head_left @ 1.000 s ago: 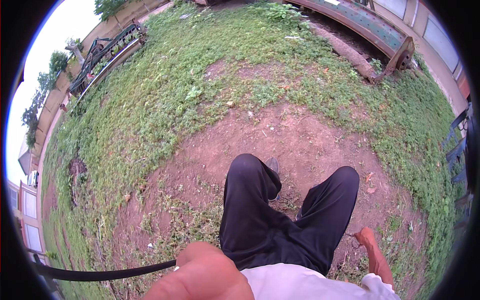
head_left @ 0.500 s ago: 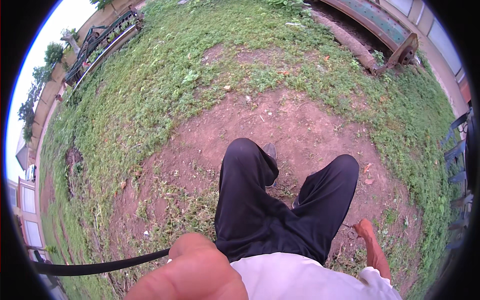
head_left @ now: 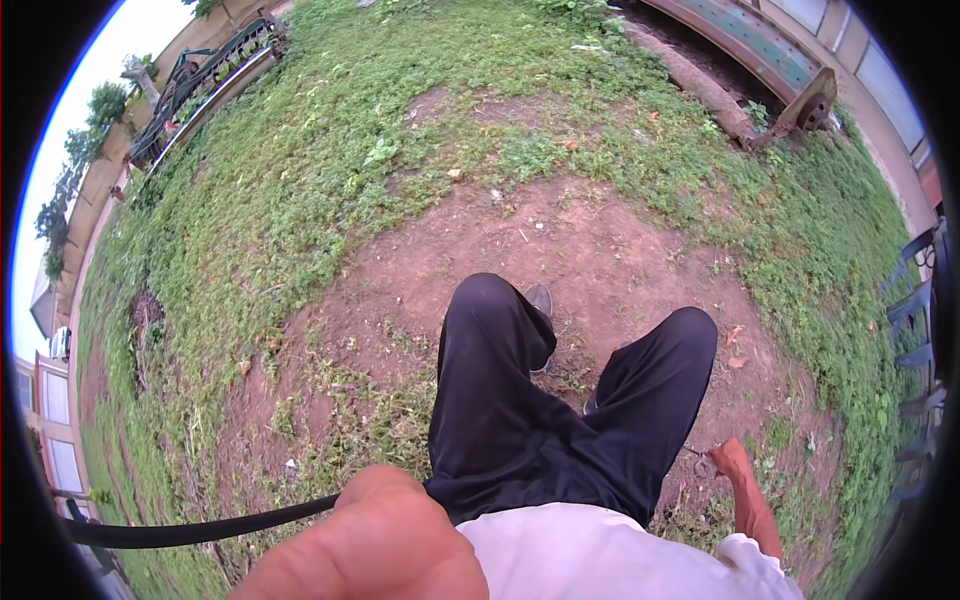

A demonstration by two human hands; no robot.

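My left hand [head_left: 365,550] is large and close at the bottom, its fingers curled and partly hidden. A black cord [head_left: 210,533] runs in from the left rim and meets this hand, which appears closed around its end. At the lower right, my right hand [head_left: 730,460] hangs low beside my right thigh, over the soil. It is closed on a thin dark metal tool [head_left: 691,451] that sticks out toward my trousers; most of the tool is hidden. Between the hands are my black trousers [head_left: 520,430], with the knees bent.
Bare reddish soil [head_left: 600,235] lies before my feet, ringed by low green weeds [head_left: 330,170]. A rusty metal beam [head_left: 735,60] lies at the far right. Farm machinery [head_left: 200,90] stands far left. Blue metal bars [head_left: 918,350] edge the right side.
My left hand has shifted slightly left and the cord with it. My right hand has turned a little, and slightly more of the thin tool shows.
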